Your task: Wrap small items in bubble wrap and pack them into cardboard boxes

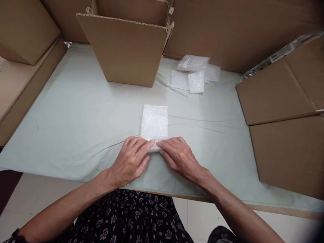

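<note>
A small rectangular piece of bubble wrap (pixel 155 121) lies flat on the pale green cloth, its near edge under my fingers. That edge looks folded or rolled over. My left hand (pixel 131 157) grips its near left part, fingers bent over the top and the thumb lower, on the near side. From the right, my right hand (pixel 178 155) holds the near right part, with its fingers pressed together on the fold. The two index fingertips almost meet at the middle. Whether anything is inside the bubble wrap, I cannot tell.
Several bubble wrap pieces (pixel 196 82) lie in a loose pile at the back. An upright open cardboard box (pixel 124 50) stands left of them. More cardboard boxes (pixel 283 148) flank the right side, and others (pixel 25 30) the left. Pale cloth (pixel 76 111) covers the table.
</note>
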A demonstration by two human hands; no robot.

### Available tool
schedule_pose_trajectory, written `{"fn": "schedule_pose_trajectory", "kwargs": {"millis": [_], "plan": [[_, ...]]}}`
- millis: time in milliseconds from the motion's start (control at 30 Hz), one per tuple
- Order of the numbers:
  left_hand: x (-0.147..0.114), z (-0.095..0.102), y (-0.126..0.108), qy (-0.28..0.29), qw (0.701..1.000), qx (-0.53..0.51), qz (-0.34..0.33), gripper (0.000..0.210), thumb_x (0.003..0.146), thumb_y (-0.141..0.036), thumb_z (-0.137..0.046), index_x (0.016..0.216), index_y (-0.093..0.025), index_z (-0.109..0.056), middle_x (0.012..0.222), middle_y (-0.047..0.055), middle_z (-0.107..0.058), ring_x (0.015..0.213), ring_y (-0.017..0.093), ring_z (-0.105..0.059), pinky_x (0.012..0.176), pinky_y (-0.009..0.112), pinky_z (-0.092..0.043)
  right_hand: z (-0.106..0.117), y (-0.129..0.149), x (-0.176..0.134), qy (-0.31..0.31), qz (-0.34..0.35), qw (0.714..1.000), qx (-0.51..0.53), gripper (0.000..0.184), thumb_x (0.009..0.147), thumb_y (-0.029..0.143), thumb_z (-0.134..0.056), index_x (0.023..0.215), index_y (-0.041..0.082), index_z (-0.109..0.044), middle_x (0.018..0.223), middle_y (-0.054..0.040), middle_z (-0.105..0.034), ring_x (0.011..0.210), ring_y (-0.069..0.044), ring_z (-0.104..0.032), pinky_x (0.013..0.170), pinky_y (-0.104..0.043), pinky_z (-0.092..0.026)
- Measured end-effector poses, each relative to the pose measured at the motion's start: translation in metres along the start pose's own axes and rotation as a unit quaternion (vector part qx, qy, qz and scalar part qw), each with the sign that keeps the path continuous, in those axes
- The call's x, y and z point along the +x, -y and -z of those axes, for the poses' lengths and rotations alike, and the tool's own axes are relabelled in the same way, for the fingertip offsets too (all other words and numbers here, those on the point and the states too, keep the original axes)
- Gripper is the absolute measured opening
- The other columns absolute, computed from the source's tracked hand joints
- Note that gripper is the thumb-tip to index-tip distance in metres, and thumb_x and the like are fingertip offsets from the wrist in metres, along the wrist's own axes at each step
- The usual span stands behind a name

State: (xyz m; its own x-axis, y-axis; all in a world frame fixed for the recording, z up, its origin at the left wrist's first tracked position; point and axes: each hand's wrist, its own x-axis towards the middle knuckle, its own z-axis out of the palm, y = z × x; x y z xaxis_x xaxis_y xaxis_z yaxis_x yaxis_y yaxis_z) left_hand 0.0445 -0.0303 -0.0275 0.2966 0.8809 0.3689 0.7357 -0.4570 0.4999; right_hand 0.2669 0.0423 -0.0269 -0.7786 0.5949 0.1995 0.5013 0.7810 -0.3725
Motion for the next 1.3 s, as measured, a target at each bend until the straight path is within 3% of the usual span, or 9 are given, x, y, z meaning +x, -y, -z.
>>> {"fn": "schedule_pose_trajectory", "kwargs": {"millis": [100,267,433,500,667,767,967,1167,1300], "plan": [[-0.005,0.007,-0.002,0.029,0.996,-0.075,0.047,0.053,0.096,-0.010,-0.049,0.147,-0.020,-0.042,0.107,0.006,-0.073,0.098,0.022,-0.066,0.090,0.040,-0.053,0.010,0.004,-0.003,0.050,-0.029,0.995,0.081,0.026,0.102,0.022,-0.053,0.126,0.021,-0.065,0.106,-0.0059,-0.077,0.093,-0.020,-0.070,0.084,-0.036,-0.052],[0.015,-0.003,0.014,0.026,0.993,-0.027,0.112,0.043,0.096,-0.016,-0.049,0.139,-0.016,-0.052,0.102,0.009,-0.071,0.091,0.024,-0.067,0.084,0.042,-0.056,0.013,0.014,-0.006,-0.056,-0.009,0.996,-0.073,0.023,0.101,0.029,-0.057,0.121,0.019,-0.065,0.121,-0.0141,-0.072,0.104,-0.027,-0.067,0.085,-0.042,-0.049],[0.023,-0.008,0.017,-0.015,0.979,-0.065,0.191,0.043,0.095,-0.024,-0.054,0.137,-0.017,-0.055,0.115,0.013,-0.066,0.100,0.025,-0.065,0.085,0.044,-0.057,-0.003,0.005,0.002,-0.042,0.006,0.995,-0.092,0.020,0.100,0.021,-0.054,0.115,0.020,-0.068,0.113,-0.0117,-0.076,0.096,-0.025,-0.067,0.083,-0.041,-0.048],[0.014,-0.006,0.010,-0.046,0.942,-0.190,0.273,0.051,0.094,-0.030,-0.058,0.144,-0.021,-0.047,0.124,0.013,-0.064,0.105,0.023,-0.066,0.084,0.040,-0.058,-0.006,-0.001,0.007,-0.062,-0.058,0.996,-0.013,0.022,0.101,0.023,-0.053,0.116,0.021,-0.069,0.109,-0.0100,-0.077,0.093,-0.024,-0.069,0.082,-0.040,-0.050],[-0.008,-0.010,-0.011,-0.059,0.764,-0.506,0.396,0.072,0.091,-0.029,-0.060,0.153,-0.018,-0.026,0.141,0.018,-0.058,0.126,0.025,-0.063,0.104,0.044,-0.055,0.001,0.005,0.011,-0.013,-0.210,0.937,0.280,0.025,0.099,0.034,-0.056,0.115,0.021,-0.070,0.105,-0.0060,-0.078,0.088,-0.021,-0.072,0.076,-0.033,-0.058],[-0.007,-0.018,-0.015,-0.067,0.733,-0.542,0.407,0.078,0.088,-0.028,-0.062,0.155,-0.017,-0.024,0.141,0.017,-0.061,0.125,0.025,-0.064,0.106,0.043,-0.054,0.004,0.014,0.006,0.005,-0.196,0.927,0.320,0.024,0.099,0.036,-0.056,0.111,0.021,-0.072,0.100,-0.0058,-0.078,0.090,-0.021,-0.073,0.081,-0.035,-0.059],[0.001,-0.016,-0.021,-0.050,0.799,-0.477,0.363,0.081,0.089,-0.021,-0.060,0.159,-0.019,-0.020,0.133,0.013,-0.067,0.116,0.022,-0.069,0.100,0.038,-0.058,0.011,0.003,0.003,-0.052,-0.167,0.957,0.232,0.063,0.086,0.054,-0.074,0.139,0.022,-0.059,0.139,-0.0152,-0.063,0.117,-0.029,-0.066,0.095,-0.045,-0.056],[0.025,0.013,0.002,0.023,0.947,-0.235,0.217,0.072,0.090,-0.026,-0.065,0.155,-0.019,-0.035,0.130,0.015,-0.067,0.115,0.026,-0.069,0.098,0.043,-0.059,0.020,-0.004,0.024,-0.010,-0.169,0.935,0.311,0.022,0.092,0.040,-0.067,0.095,0.020,-0.074,0.078,-0.0007,-0.072,0.071,-0.016,-0.065,0.068,-0.025,-0.053],[0.093,0.075,0.040,-0.130,0.989,0.051,0.042,0.060,0.095,-0.028,-0.060,0.151,-0.020,-0.040,0.144,0.015,-0.059,0.137,0.029,-0.054,0.117,0.051,-0.044,0.038,-0.018,0.022,-0.029,-0.216,0.942,0.256,0.024,0.092,0.043,-0.065,0.084,0.021,-0.071,0.067,0.0013,-0.067,0.059,-0.014,-0.060,0.055,-0.023,-0.047]]}}
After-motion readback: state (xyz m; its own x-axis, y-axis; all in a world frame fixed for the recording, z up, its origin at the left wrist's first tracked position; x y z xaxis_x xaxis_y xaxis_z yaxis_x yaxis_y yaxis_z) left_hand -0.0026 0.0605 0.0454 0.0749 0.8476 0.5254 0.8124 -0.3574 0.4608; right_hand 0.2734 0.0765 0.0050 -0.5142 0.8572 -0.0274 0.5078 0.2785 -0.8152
